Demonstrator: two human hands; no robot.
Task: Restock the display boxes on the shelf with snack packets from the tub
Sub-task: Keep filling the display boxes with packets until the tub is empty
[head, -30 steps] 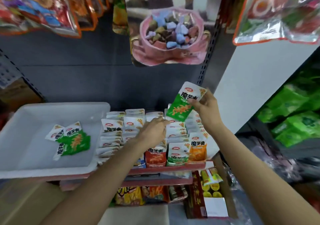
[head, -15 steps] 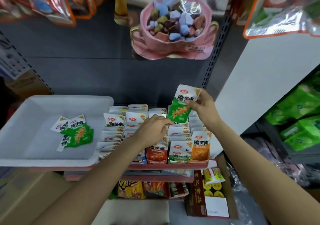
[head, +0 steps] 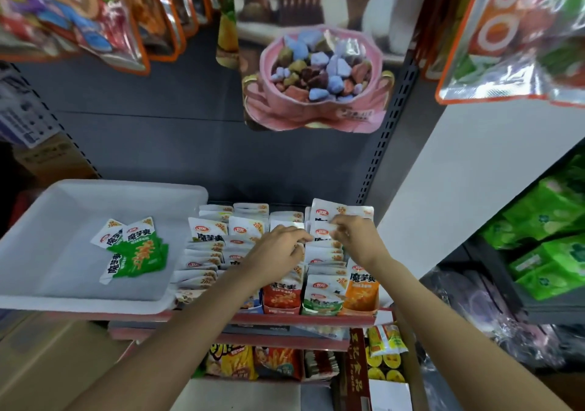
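Rows of snack packets fill the display boxes [head: 286, 308] on the shelf. My right hand [head: 356, 238] pinches the white top of a packet [head: 323, 232] standing in the green row [head: 321, 298], near the back. My left hand [head: 275, 252] rests with curled fingers on the packets of the red row [head: 281, 293], fingertips at the green row's edge. The white tub [head: 47, 217] sits to the left on the same shelf, holding three green packets [head: 136, 249].
A large hanging bag [head: 316, 78] with a pink bowl picture dangles just above the boxes. More bags hang upper left [head: 79, 15] and upper right [head: 522, 31]. A white side panel [head: 474, 173] bounds the shelf on the right. Snack bags [head: 253, 363] lie on the lower shelf.
My right hand lowered the green packet from above the boxes down into the green row. My left hand stayed on the packets, shifting slightly toward the green row.
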